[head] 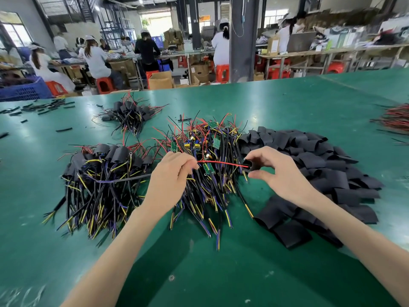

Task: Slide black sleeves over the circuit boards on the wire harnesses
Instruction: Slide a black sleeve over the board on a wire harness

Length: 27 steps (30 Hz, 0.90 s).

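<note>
Over the near edge of the unsleeved harness pile (205,147), the left hand (174,171) pinches a red wire (221,163), fingers curled tight. The right hand (278,171) pinches a black sleeve (251,166) between thumb and forefinger, the wire's tip right at its mouth. Loose sleeves (309,160) heap right of that pile and sleeved harnesses (106,165) lie left of it, all on the green tabletop (221,273).

green table (221,273), black sleeves (314,160), red wire (221,163), green circuit boards (217,142), red stools (104,84), blue crate (24,90)
</note>
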Each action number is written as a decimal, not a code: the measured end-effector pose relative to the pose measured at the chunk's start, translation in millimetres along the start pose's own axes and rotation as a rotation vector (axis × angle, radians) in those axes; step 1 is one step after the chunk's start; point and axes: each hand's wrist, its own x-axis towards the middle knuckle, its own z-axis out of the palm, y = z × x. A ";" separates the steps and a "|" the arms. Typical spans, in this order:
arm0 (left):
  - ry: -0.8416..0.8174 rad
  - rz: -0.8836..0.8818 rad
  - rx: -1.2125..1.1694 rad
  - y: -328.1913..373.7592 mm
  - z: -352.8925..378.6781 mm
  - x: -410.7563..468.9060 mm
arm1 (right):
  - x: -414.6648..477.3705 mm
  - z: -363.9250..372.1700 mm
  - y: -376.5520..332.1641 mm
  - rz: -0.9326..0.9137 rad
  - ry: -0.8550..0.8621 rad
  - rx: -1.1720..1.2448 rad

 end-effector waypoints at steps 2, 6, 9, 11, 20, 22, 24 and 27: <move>0.005 0.002 0.016 -0.3 -0.2 0.0 | -0.5 -0.9 -1.9 -0.018 -0.003 0.022; 0.004 0.023 0.067 -0.3 -0.4 -1.1 | -2.9 -0.4 -5.3 -0.038 -0.008 0.012; -0.031 0.086 0.116 2.5 2.3 -2.0 | -3.7 2.2 -6.2 -0.068 -0.020 -0.123; -0.076 0.160 0.142 7.1 5.5 -3.1 | -4.9 4.4 -6.6 -0.141 -0.022 -0.281; -0.332 0.144 -0.106 31.9 29.1 -19.3 | -14.6 27.0 -17.1 -0.316 -0.048 -0.500; -0.321 0.103 -0.126 30.6 27.7 -17.8 | -13.9 25.1 -16.9 -0.274 -0.029 -0.424; -0.312 0.106 -0.081 26.7 23.9 -15.0 | -11.4 21.8 -15.9 -0.237 0.000 -0.373; -0.291 0.129 0.095 20.4 19.9 -12.2 | -10.0 17.2 -15.4 -0.198 0.048 -0.328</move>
